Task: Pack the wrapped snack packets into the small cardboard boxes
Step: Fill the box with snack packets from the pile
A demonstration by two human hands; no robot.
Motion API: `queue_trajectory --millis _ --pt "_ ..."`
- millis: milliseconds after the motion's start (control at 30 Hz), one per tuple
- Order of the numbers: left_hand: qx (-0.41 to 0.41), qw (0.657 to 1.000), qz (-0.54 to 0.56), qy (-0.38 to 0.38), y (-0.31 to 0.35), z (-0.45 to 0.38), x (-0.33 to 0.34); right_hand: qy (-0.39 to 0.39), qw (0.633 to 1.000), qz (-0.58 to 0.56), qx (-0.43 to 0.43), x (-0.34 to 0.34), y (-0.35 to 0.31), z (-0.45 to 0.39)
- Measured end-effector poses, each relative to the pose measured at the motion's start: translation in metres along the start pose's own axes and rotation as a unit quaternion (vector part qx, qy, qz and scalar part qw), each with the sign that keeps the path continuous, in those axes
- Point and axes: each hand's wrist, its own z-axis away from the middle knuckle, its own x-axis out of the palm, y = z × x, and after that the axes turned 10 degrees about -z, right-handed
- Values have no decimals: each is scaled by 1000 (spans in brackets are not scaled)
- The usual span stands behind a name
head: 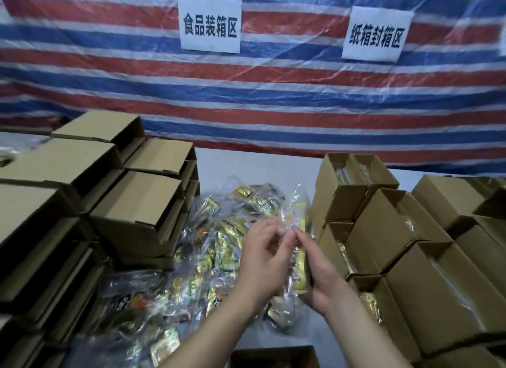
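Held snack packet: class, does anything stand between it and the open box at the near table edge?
Nothing visible does. Both hands, left and right, hold the snack packet above the open box, whose opening is only partly in view.

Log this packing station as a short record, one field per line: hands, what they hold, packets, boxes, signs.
left hand: pinches the top of the held packet
right hand: grips the same packet
held packet: clear wrap, yellow inside, above the pile
packet pile: loose on the table between the box stacks
left boxes: stacked
right boxes: open tops, some showing packets inside
near box: open, at the bottom edge
signs: two white sheets on the striped tarp
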Motion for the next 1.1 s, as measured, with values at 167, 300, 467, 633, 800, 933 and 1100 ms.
queue_trajectory --millis 167,300,467,633,800,933,1100 --pt "-164 977 127 -57 -15 29 -22 -58 997 -14 -43 -11 -4 15" --pt "-229 962 27 -150 -69 69 -53 -50 977 203 -31 -33 -10 25" --pt "-255 855 -240 -383 -146 144 -50 -134 838 521 89 -49 3 28" --pt "-299 867 -161 -365 -178 175 -48 -208 588 770 136 -58 51 17" --pt "-287 873 -152 -363 -188 176 -46 -233 420 859 176 -72 101 -3" --pt "-272 885 -139 -351 -186 177 -38 -268 343 882 179 -88 137 -19" --pt "-267 893 -151 -330 -188 174 -33 -256 306 904 152 -107 155 -28"
